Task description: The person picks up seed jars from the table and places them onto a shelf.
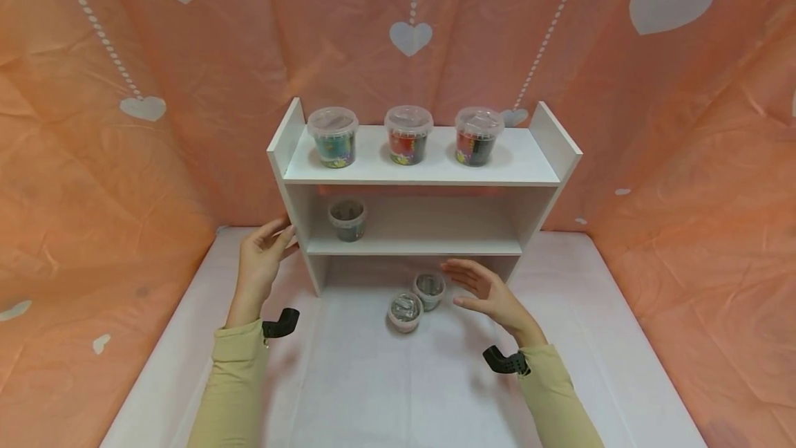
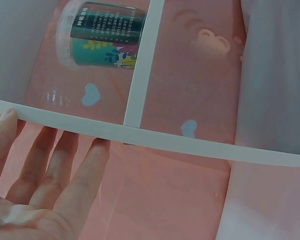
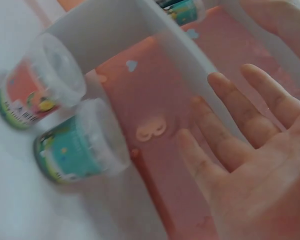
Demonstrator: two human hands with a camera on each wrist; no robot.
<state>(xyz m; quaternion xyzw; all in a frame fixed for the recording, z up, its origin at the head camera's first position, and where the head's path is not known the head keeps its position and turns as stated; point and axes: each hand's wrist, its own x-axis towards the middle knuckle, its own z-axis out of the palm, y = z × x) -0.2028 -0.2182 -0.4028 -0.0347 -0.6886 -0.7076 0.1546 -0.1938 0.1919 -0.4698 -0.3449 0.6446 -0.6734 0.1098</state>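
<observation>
Fingers (image 3: 240,106) spread on left hand (image 1: 260,267) and right hand (image 1: 495,298), we're risking the latter brushing over its nearest lidded tub (image 1: 429,290).

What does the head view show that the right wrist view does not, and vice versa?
Only head: three tubs on the top shelf.
Only right wrist: the colourful side labels on the two table tubs, and a peach, face-like motif behind the white shelf unit.
Both: the right hand, those two tubs, the shelf unit and its middle-shelf tub.
</observation>
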